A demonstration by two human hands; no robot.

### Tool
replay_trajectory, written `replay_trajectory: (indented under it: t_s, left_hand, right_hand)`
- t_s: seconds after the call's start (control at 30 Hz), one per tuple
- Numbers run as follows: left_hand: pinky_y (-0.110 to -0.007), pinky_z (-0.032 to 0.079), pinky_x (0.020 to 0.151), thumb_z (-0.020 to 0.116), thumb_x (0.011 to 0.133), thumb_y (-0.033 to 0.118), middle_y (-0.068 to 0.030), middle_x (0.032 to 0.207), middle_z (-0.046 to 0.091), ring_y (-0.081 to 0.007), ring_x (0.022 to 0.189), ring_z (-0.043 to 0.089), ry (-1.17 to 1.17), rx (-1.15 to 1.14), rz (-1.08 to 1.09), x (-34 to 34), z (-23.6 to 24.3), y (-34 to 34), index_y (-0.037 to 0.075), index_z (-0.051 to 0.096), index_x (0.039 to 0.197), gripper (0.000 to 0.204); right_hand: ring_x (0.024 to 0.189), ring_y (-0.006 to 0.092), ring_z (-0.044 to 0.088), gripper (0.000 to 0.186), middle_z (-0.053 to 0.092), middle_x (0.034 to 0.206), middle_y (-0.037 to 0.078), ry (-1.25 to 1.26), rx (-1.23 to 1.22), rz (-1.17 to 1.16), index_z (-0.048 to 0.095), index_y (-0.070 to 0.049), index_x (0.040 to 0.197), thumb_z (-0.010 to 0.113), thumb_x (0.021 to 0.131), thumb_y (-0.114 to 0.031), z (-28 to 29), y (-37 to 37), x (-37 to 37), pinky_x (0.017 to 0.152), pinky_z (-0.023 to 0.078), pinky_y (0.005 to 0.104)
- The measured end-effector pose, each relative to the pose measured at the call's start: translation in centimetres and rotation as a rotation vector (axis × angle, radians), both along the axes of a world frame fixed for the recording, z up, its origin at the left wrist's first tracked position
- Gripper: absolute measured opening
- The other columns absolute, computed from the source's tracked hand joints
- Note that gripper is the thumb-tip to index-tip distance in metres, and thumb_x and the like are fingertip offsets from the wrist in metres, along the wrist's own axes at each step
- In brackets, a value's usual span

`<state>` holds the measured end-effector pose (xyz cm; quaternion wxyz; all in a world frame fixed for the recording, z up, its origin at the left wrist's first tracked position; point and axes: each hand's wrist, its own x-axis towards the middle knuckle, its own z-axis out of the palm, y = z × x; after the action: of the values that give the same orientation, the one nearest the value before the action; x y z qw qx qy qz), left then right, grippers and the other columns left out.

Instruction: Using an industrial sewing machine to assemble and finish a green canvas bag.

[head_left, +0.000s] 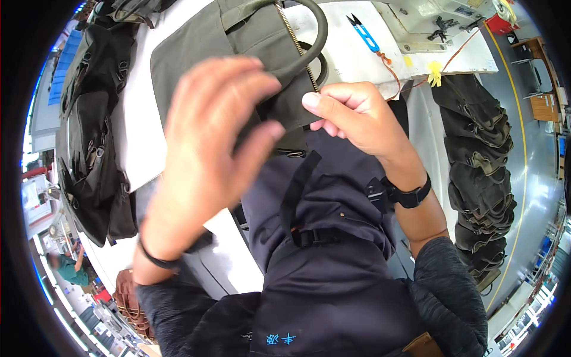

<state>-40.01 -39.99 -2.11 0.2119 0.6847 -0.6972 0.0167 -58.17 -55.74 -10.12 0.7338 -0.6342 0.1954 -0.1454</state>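
Observation:
An olive-green bag [190, 47] lies on the white table in front of me, with a rounded handle [321, 30] and a metal-toothed zipper [291, 33] running along its opening. My right hand [360, 116] is closed, thumb against fingers, at the zipper's near end and pinches the bag's edge there. Over the bag's near left part hovers my left hand [217, 128], blurred by motion, its fingers apart and nothing visible in them. It hides some of the fabric below. Beyond my right hand lie blue-handled thread snips [366, 34] on an orange cord.
Dark green bags [95, 131] are heaped along the left side, and a row of similar bags [479, 178] hangs at the right. A sewing machine base [416, 27] stands at the far right. Brown bags [132, 297] sit lower left; a person in green [72, 271] is farther off.

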Motion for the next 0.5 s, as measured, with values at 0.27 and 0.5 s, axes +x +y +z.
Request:
replay_trajectory:
  t_s: [0.27, 0.5]
  left_hand:
    - [-0.047, 0.039, 0.109, 0.084, 0.068, 0.002, -0.0077, 0.132, 0.065, -0.0336, 0.126, 0.058, -0.138, -0.446, 0.186, -5.6, -7.9, -0.4, 0.010, 0.063, 0.124, 0.060]
    - [-0.033, 0.043, 0.089, 0.080, 0.072, 0.003, 0.0041, 0.101, 0.074, -0.0153, 0.088, 0.068, -0.121, -0.544, 0.150, -3.8, -7.6, -1.0, 0.015, 0.070, 0.100, 0.031]
  right_hand:
    - [0.059, 0.0018, 0.049, 0.029, 0.066, 0.075, 0.001, -0.062, 0.507, -0.139, 0.074, 0.000, 0.092, 0.066, 0.102, -0.026, 0.0, 2.9, 0.9, 0.048, 0.034, 0.0192]
    - [0.048, 0.0038, 0.044, 0.036, 0.053, 0.057, -0.003, -0.072, 0.500, -0.181, 0.068, -0.005, 0.074, 0.068, 0.100, -0.029, 0.4, 3.1, 0.9, 0.044, 0.028, 0.0214]
